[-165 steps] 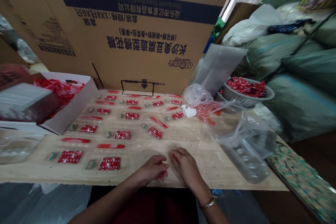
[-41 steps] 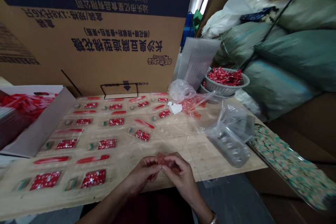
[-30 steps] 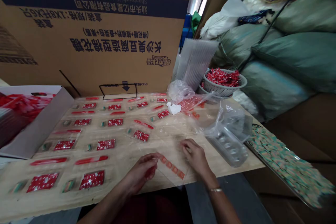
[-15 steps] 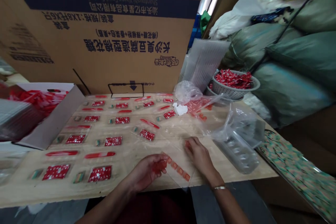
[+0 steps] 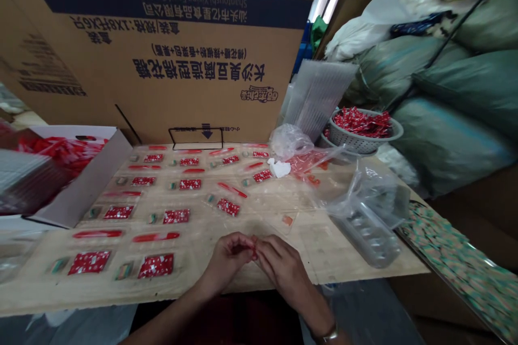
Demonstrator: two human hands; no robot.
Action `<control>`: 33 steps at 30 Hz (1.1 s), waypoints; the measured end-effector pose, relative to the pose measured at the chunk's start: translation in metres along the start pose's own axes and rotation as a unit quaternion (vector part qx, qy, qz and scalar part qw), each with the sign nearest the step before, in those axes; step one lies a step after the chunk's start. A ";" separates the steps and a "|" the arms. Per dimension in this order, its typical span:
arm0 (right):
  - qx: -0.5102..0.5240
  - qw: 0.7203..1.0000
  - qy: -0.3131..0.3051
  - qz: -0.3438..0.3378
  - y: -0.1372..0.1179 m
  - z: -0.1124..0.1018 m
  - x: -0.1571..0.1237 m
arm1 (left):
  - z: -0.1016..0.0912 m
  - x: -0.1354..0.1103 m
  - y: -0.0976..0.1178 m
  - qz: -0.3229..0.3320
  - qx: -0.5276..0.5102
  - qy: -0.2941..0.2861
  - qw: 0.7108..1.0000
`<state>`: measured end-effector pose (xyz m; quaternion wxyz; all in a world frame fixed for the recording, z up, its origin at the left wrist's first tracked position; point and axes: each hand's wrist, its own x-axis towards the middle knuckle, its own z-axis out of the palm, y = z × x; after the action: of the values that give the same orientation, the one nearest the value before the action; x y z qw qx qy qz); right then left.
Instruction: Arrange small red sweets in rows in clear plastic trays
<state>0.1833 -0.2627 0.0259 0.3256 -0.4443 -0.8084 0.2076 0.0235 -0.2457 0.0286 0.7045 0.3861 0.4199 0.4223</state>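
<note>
Head view, and here are both hands meeting just above the near edge of the table (image 5: 101, 296)! The left hand (image 5: 229, 259) pinches a small reddish piece (image 5: 254, 247) at its fingertips, and the right hand (image 5: 285, 264) grips it from the other side, fingers curled close (they cover most of it, so its shape is hard to tell). Just beyond them an orange piece (image 5: 287, 220) lies flat on the wood. Over on the left, rows of red dotted packets (image 5: 89, 262) lie beside red sticks (image 5: 156, 237); on the right sits a clear tray (image 5: 368, 237), partly under a plastic bag (image 5: 358, 186).
</note>
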 end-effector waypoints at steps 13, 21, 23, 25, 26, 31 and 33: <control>0.018 0.990 -0.138 0.002 -0.005 -0.022 0.007 | 0.005 -0.009 0.004 0.024 0.089 -0.023 0.995; -0.137 0.984 -0.064 -0.097 -0.005 -0.013 0.002 | 0.004 -0.005 0.003 0.006 0.125 -0.062 0.990; -0.089 0.994 -0.020 -0.060 -0.002 -0.010 0.002 | 0.003 -0.006 0.006 -0.013 0.140 -0.087 0.986; -0.012 1.000 0.015 -0.008 0.000 -0.007 0.003 | 0.001 -0.006 0.007 -0.042 0.132 -0.114 0.984; 0.028 0.999 0.035 0.020 -0.001 -0.005 0.003 | 0.000 -0.006 0.006 -0.057 0.115 -0.121 0.984; 0.155 0.978 0.112 0.086 -0.011 0.009 0.000 | -0.002 -0.002 -0.002 -0.086 -0.002 -0.068 0.994; 0.157 0.980 0.100 0.071 -0.010 0.013 -0.003 | -0.002 -0.001 -0.003 -0.087 -0.009 -0.065 0.994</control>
<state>0.1695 -0.2711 0.0225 0.4554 -0.4623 -0.6951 0.3093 0.0221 -0.2474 0.0259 0.7676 0.3684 0.4013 0.3377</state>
